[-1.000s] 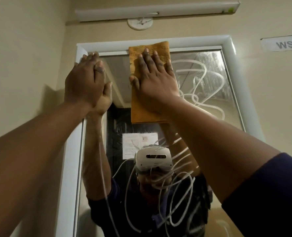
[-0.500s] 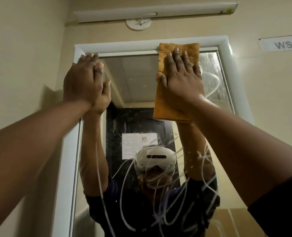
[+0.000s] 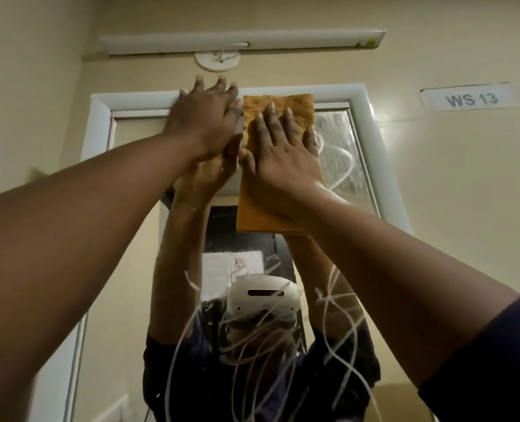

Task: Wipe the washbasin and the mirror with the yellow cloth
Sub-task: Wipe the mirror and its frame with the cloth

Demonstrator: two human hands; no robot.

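**Wiping the upper edge of the mirror**

The right hand (image 3: 278, 166) lay flat, fingers straight and spread, pressing the yellow cloth (image 3: 278, 117) against the glass of the mirror (image 3: 348, 153); this grip was apart, holding the cloth by pressure and not by a pinch. The folded cloth reached above the fingertips, over the top of the white frame (image 3: 359, 95), and hung below the wrist. Just beside the grip, on its thumb side, the left hand (image 3: 205, 117) rested with fingers extended on the frame's top rail, apparently as a brace; it held nothing. On the far side of the grip, a patch of foamy residue (image 3: 341, 138) remained on the glass, and well below the grip, white streaks (image 3: 283, 345) crossed the lower mirror. The washbasin was out of view.

The step in hand appeared to be the mirror wipe, along its top band. The next move likely calls for sliding the pressed cloth outward over the residue, then downward in passes, keeping even palm pressure so the cloth does not slip or bunch.
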